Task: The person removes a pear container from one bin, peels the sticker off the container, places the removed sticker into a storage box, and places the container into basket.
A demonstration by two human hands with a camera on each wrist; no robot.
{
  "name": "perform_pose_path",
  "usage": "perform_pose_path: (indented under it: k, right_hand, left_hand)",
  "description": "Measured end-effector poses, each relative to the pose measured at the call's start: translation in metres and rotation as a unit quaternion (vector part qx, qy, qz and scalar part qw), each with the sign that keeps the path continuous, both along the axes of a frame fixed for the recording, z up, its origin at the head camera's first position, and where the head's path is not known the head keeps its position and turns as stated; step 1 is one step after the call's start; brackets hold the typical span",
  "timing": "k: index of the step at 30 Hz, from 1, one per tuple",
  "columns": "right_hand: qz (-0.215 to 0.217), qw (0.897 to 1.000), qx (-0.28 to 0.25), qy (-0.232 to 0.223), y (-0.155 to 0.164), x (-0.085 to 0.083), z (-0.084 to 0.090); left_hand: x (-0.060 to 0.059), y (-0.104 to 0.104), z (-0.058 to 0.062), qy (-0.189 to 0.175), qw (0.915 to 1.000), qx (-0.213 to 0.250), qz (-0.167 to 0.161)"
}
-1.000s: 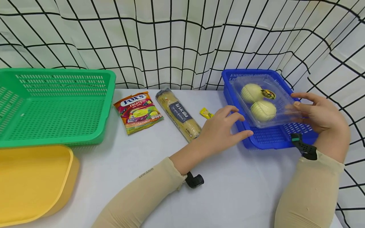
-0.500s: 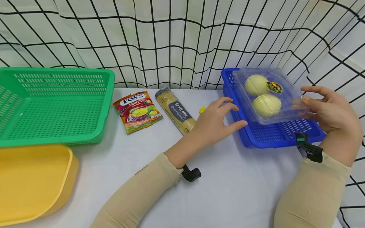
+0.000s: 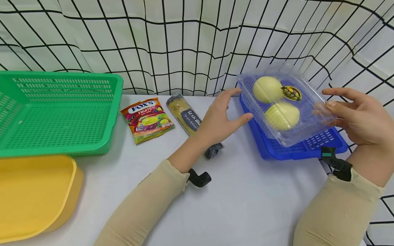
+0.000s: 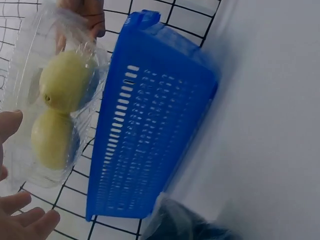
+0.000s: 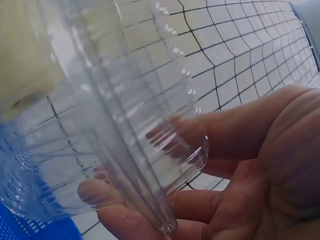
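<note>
Your right hand (image 3: 358,118) pinches the clear clamshell (image 3: 284,104) w/ two pale fruits by its right edge, lifted above the blue basket (image 3: 307,145); I'd say it's out but not set down anywhere yet. Left hand (image 3: 220,118) is relaxed, fingers spread by the pack's left edge — contact hard to tell; the right fingers are blurred behind plastic.

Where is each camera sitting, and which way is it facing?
Head: worn high, facing forward and down at the table; both sleeved arms show.
Left wrist: faces the blue basket and clear fruit box; left hand fingertips show.
Right wrist: faces the box edge close up; right hand shows.
All three share the box.
</note>
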State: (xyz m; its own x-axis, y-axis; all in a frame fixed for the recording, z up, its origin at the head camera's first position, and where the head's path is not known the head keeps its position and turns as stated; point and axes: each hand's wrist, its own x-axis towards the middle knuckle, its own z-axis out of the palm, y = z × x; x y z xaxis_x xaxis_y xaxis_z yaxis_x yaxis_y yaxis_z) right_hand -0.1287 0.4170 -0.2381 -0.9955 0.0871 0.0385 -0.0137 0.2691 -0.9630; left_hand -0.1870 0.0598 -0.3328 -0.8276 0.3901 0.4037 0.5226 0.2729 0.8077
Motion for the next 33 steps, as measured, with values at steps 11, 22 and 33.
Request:
perform_pose_path:
  k: [11,22,33]
  right_hand:
    - [0.061,0.997,0.015,-0.037,-0.016,-0.009,0.004]
    - [0.074,0.993,0.073,-0.053,-0.035,-0.02,0.001]
    - [0.087,0.993,0.064,-0.054,-0.057,-0.02,0.007]
  left_hand:
    - [-0.009,-0.022,0.001,-0.055,0.9864,0.141,-0.065]
    - [-0.013,-0.037,-0.001,-0.029,0.9831,0.18,-0.018]
    - [-0.011,-0.053,0.006,-0.04,0.9722,0.23,-0.018]
